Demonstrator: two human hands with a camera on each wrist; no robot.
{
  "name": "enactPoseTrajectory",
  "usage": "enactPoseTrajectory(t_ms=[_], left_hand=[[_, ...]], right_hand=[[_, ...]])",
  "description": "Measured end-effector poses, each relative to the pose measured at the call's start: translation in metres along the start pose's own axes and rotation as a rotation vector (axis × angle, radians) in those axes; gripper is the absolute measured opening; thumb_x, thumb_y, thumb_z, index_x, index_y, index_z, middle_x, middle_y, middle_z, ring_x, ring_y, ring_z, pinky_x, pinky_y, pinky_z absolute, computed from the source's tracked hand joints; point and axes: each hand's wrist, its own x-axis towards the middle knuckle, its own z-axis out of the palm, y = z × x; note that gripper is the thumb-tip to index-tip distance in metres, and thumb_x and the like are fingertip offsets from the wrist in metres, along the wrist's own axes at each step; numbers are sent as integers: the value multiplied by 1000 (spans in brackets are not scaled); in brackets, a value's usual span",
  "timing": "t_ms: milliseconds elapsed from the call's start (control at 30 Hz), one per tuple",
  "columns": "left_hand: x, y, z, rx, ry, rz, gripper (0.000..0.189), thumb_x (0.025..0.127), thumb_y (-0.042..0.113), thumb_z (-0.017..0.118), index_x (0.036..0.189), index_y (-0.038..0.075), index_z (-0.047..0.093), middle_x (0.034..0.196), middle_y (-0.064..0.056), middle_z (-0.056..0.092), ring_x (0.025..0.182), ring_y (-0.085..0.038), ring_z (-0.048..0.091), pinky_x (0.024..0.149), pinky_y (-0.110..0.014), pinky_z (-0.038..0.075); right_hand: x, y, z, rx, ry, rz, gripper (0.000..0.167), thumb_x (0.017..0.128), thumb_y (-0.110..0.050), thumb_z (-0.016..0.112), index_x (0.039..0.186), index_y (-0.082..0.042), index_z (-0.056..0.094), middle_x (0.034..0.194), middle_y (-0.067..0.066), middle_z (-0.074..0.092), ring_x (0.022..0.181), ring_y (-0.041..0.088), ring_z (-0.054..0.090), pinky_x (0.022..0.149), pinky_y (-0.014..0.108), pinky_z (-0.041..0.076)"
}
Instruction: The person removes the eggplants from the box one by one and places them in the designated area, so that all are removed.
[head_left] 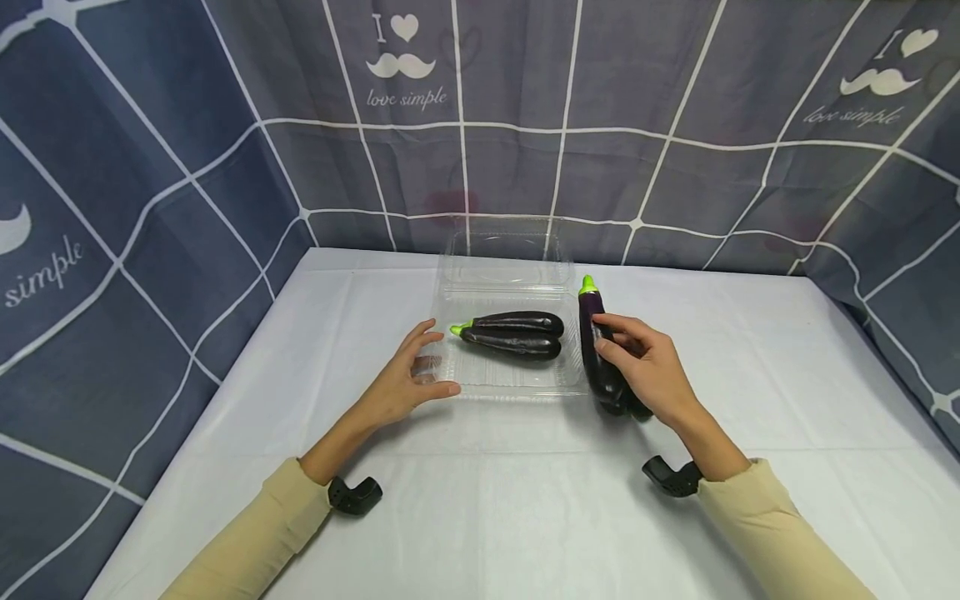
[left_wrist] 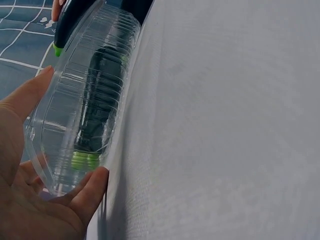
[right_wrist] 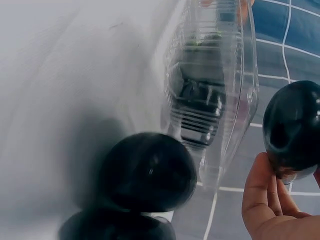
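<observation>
A clear plastic clamshell container [head_left: 510, 379] lies with its lid [head_left: 504, 271] folded back. Inside it are two dark eggplants [head_left: 517, 343] side by side, their green stems pointing left. My left hand [head_left: 401, 383] holds the container at its left end, thumb along the front rim and fingers around the side. My right hand [head_left: 645, 362] pinches another eggplant [right_wrist: 295, 125] between thumb and fingers, raised beside the container's right edge with its stem pointing away. Below that hand, two more eggplants [right_wrist: 150, 172] lie on the table, mostly hidden in the head view.
A white cloth covers the table [head_left: 480, 508]. Behind it and at both sides hangs a blue-grey curtain [head_left: 517, 83] with white grid lines. The upturned lid stands close to the back curtain. Each wrist carries a black camera mount [head_left: 356, 496].
</observation>
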Motion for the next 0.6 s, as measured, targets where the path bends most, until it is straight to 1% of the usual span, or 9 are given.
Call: enactPoseTrajectory(t_ms=[133,233,400,533,600], left_hand=[[0,-1,-1,-2,0,0,96,81,24,84,156,12,25,159,-6,22,135,-37,40,105,-51,40],[-1,-2,-1,5,3,-2,95,81,25,84,155,11,27,160,-4,19,135,-36,40,105,-51,41],[0,-1,-1,3,0,0,95,82,24,84,156,11,26,160,-5,20,135,-36,40,105,-51,40],[0,0,-1,-6,-2,-9,98,81,23,84,157,14,22,158,-7,24,135,-36,40,105,-52,40],[0,0,0,-13,-4,-13,99,82,22,84,158,17,20,158,-8,25,135,-37,39,106,-53,39]], right_hand=[[-3,0,-4,-25,7,14,37,96,-13,66,132,-6,63,122,15,62,100,10,61,78,16,50],[-6,1,-7,-54,-9,27,37,96,-15,66,132,-8,63,125,12,60,103,12,60,79,18,50],[-10,3,-13,-100,-43,41,36,98,-14,63,133,-10,62,122,11,59,99,14,60,76,20,49],[-12,4,-16,-116,-54,41,36,99,-10,57,136,-11,61,125,10,57,101,18,53,81,21,44],[-12,4,-18,-117,-64,46,37,100,-10,54,137,-10,60,133,10,54,115,22,48,93,27,42]])
